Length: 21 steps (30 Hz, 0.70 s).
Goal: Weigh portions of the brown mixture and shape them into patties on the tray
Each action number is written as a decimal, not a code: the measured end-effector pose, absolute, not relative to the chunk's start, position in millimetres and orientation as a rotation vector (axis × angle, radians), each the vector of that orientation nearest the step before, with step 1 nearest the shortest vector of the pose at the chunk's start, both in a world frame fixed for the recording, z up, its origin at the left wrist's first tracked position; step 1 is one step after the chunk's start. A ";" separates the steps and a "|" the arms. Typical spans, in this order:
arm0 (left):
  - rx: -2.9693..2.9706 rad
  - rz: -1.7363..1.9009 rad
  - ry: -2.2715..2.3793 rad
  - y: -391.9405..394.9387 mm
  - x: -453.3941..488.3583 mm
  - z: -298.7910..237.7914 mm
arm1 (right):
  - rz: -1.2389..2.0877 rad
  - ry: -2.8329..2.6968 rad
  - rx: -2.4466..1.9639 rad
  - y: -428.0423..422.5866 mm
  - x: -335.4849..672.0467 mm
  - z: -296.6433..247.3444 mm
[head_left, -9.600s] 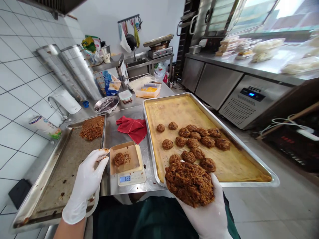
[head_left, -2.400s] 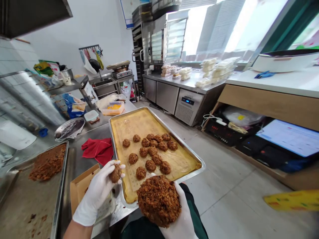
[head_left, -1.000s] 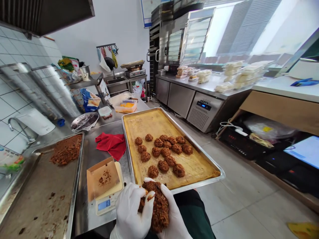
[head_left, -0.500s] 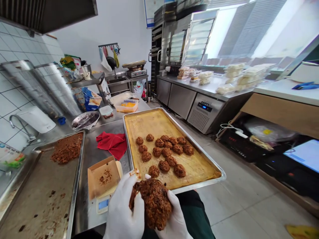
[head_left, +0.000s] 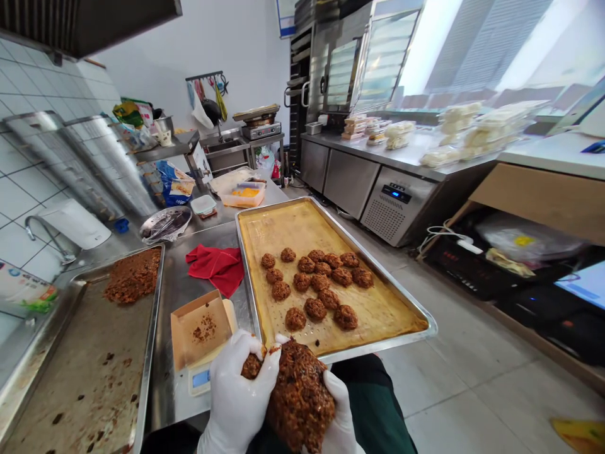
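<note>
Both hands wear white gloves. My right hand is wrapped round a large lump of brown sticky mixture from the right. My left hand is closed on a small piece of the same mixture, its thumb and fingertips against the large lump's left side. Just beyond the hands lies a lined baking tray with several rough brown balls on it. To the left, a small scale bears a crumb-strewn cardboard box.
Far left, a metal tray holds a mass of brown mixture and scattered crumbs. A red cloth lies between the trays. Behind stand a plastic-covered bowl and a plastic tub. A steel counter runs along the back right.
My left hand has closed round a small piece at the left side of the lump. The lump has shifted slightly right and down, and the camera view has moved a little.
</note>
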<state>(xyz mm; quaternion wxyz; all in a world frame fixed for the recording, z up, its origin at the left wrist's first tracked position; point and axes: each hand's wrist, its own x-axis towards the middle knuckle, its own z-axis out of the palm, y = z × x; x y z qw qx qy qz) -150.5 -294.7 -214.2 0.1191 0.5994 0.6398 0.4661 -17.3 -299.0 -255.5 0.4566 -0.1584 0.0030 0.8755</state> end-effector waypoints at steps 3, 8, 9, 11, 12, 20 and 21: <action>1.445 1.303 1.860 -291.8 -157.2 -208.4 | 2.235 0.084 -0.376 -298.5 -17.4 -250.1; 1.284 1.406 2.023 -278.5 -208.8 -192.7 | 2.205 0.178 -0.388 -290.2 -5.0 -243.6; 1.423 1.331 2.071 -273.7 -222.9 -193.0 | 2.188 0.187 -0.396 -287.9 -1.5 -243.1; 1.720 1.093 2.179 -262.9 -248.8 -199.6 | 2.181 0.198 -0.407 -283.8 4.2 -242.8; 1.851 0.959 2.205 -257.9 -259.6 -205.3 | 2.187 0.202 -0.403 -282.2 5.9 -243.0; 2.198 0.665 2.160 -276.4 -309.6 -233.4 | 2.154 0.328 -0.463 -279.6 6.6 -252.1; 2.191 0.680 2.184 -284.4 -309.8 -234.1 | 2.142 0.346 -0.482 -279.0 7.1 -252.6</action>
